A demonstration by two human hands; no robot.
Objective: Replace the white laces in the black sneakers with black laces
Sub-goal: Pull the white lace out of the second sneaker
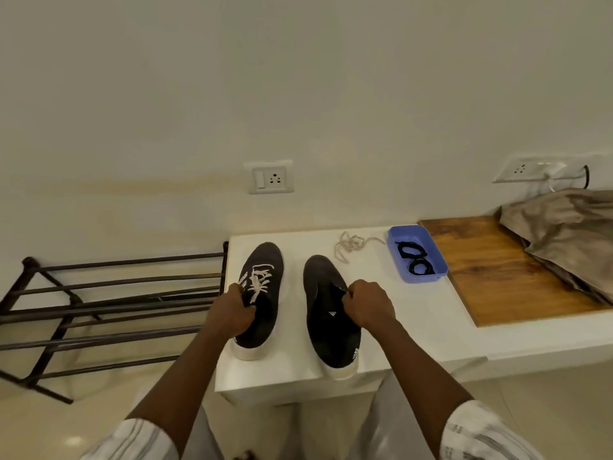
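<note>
The left hand is closed on the left sneaker, fingers curled over its collar. Just ahead of those knuckles the white lace crosses the eyelets, its loose ends lying right at the fingertips. The right hand is closed on the right sneaker, gripping the edge of its opening, though whether it has the tongue or the collar I cannot tell. Ahead of this grip the throat of the shoe shows no lace at all.

Past the right hand and a little to its outer side, a loose white lace lies heaped on the white table. Further out the same way sits the blue tray, holding the black laces as two coiled bundles, well apart from either grip.

By the look of it, removal is half done — one sneaker stripped, the other not yet unlaced — and both hands seem to be settling the pair in place. The next move likely calls for the right hand to let go and cross to the left grip. There it would take up the lace ends and draw the lace out eyelet by eyelet toward the toe while the left hand holds that shoe steady. The black laces need no reaching for yet.
</note>
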